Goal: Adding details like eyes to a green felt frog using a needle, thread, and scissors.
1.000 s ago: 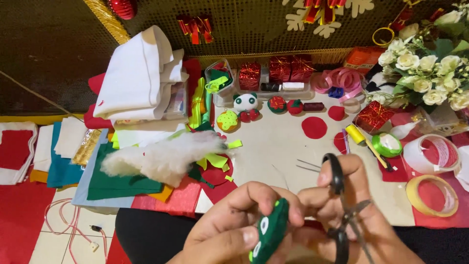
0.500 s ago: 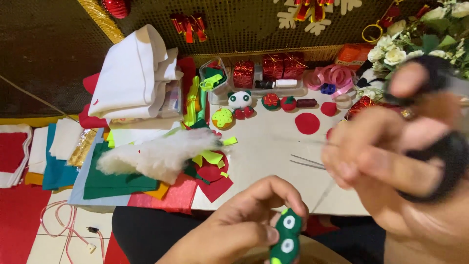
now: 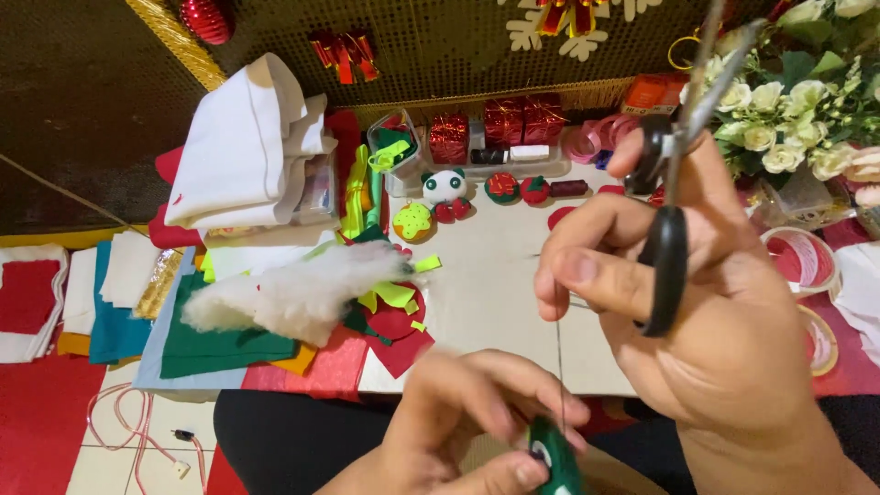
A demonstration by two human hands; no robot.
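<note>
Left hand [image 3: 458,422]: fingers pinch green felt piece [image 3: 553,463].
Right hand [image 3: 697,302]: raised, fingers grip scissors [image 3: 667,220] and thread [image 3: 558,357].

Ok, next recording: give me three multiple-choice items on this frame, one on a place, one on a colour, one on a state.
1. Where does the white stuffing lie?
A. on the felt sheets at the table's left
B. among the white flowers
C. in the clear box

2. What colour is the felt piece in the left hand?
A. yellow
B. green
C. blue

3. What is the right hand doing?
A. resting flat on the table
B. holding black-handled scissors raised, with a thread running down from it to the felt piece
C. gripping a roll of tape

Key: 1 A, the fluff sits on green and red felt; 2 B, the pinched piece is dark green; 3 B, the scissors hang on its fingers with blades pointing up.
</note>
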